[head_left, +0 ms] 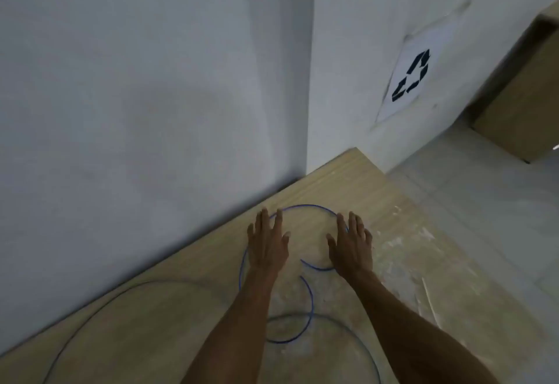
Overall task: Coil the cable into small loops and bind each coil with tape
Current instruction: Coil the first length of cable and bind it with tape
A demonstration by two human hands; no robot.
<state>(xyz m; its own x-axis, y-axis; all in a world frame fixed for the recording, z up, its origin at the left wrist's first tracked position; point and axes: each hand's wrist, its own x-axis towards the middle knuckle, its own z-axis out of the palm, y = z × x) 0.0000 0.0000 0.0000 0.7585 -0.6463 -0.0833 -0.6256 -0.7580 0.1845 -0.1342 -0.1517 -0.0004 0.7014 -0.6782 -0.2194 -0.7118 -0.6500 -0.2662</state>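
A thin blue cable (305, 207) lies in loose loops on a light wooden table (348, 178). One loop arcs between my two hands, and wider loops spread toward the near edge and the left. My left hand (267, 244) lies flat, palm down, with straight fingers over the left side of that loop. My right hand (351, 244) lies flat in the same way over the loop's right side. Neither hand grips the cable. No tape is visible.
A white wall (136, 96) runs along the table's left edge, with a corner just behind it. A paper sheet with a recycling symbol (413, 76) hangs on the right wall. A cardboard box (523, 105) stands on the tiled floor at the right.
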